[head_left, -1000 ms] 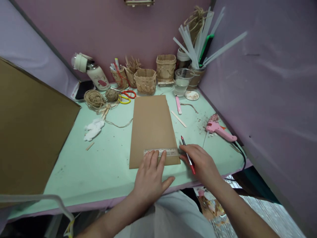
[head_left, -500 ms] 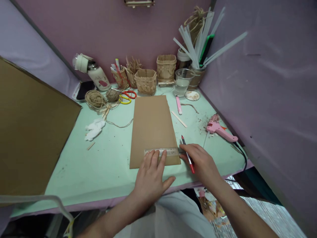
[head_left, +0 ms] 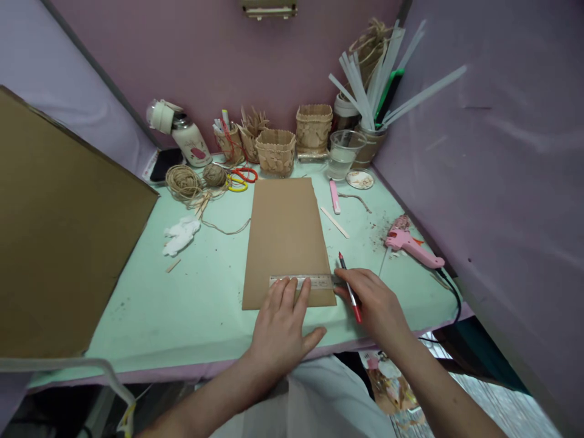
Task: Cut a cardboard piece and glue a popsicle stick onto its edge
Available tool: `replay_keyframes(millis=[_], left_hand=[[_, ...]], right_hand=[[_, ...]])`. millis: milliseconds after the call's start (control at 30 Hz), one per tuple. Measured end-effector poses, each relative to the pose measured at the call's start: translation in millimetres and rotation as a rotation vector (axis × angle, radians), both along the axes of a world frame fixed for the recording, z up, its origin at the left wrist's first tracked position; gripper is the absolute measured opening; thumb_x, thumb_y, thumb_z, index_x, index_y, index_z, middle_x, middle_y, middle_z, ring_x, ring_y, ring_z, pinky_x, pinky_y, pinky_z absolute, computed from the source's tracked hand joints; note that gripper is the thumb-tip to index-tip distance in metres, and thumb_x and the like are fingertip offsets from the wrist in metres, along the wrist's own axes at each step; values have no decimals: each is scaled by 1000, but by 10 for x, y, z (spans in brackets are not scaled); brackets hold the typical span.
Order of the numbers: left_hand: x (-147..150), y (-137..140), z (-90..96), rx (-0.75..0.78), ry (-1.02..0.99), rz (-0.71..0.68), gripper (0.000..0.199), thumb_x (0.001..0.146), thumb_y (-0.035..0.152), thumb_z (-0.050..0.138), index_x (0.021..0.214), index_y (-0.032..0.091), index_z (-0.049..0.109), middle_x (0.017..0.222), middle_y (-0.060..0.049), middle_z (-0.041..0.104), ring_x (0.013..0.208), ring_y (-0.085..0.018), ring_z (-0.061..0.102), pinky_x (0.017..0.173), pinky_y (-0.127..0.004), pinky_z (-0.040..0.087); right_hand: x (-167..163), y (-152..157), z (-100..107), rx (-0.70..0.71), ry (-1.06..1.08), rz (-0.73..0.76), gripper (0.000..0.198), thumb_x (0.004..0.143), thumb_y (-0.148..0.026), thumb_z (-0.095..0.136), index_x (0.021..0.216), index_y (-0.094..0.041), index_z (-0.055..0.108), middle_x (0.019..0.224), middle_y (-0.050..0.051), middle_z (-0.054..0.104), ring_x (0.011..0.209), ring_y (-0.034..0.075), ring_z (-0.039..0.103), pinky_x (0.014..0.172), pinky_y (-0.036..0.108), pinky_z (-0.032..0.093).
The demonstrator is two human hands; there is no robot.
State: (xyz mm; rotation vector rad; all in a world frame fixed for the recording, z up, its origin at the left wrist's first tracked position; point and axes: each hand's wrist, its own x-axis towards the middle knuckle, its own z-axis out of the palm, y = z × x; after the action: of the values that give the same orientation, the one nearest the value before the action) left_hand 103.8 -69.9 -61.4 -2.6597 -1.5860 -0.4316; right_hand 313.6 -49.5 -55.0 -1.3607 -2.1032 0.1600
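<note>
Green tabletop (head_left: 196, 322): ruler (head_left: 322, 281) on cardboard (head_left: 288, 231) beneath flat left hand (head_left: 281, 325); right hand (head_left: 376, 302) grips pen (head_left: 350, 291).

On my feed, cardboard sheet (head_left: 288, 231) is plain brn; ruler (head_left: 320, 281) is clear w/ tiny dk. marks; pen (head_left: 349, 289) has silver-ish barrel & red end. Table cover (head_left: 210, 316): pale mint grn, a few dk. specks. Back wall (head_left: 201, 55) I'd call mauve. Glue gun (head_left: 413, 247) & cutter (head_left: 334, 196) pink, bottle (head_left: 191, 146) cream w/ reddish patch, twine coil (head_left: 182, 184) tan.
</note>
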Motion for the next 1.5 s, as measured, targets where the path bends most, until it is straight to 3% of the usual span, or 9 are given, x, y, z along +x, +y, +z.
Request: replay_keyframes(millis=[800,1500], left_hand=[[7,-5,0,-1,-25,3,77,78,58,63,139,14,46,131,-16,54,126,-33,42,106,-47,35],[-11,-29,-20,-10,23,10,81,80,67,53,142,16,44,133,-15,53,127,-32,43,108,-45,32]], right_hand=[[-6,-1,-15,4,-1,-13,26,94,-22,53,120,-20,57,99,9,71,95,24,63,77,37,55],[1,-14,-53,40,-1,-9,25,95,-27,53,119,-22,58,99,8,71,90,23,66,73,35,55]])
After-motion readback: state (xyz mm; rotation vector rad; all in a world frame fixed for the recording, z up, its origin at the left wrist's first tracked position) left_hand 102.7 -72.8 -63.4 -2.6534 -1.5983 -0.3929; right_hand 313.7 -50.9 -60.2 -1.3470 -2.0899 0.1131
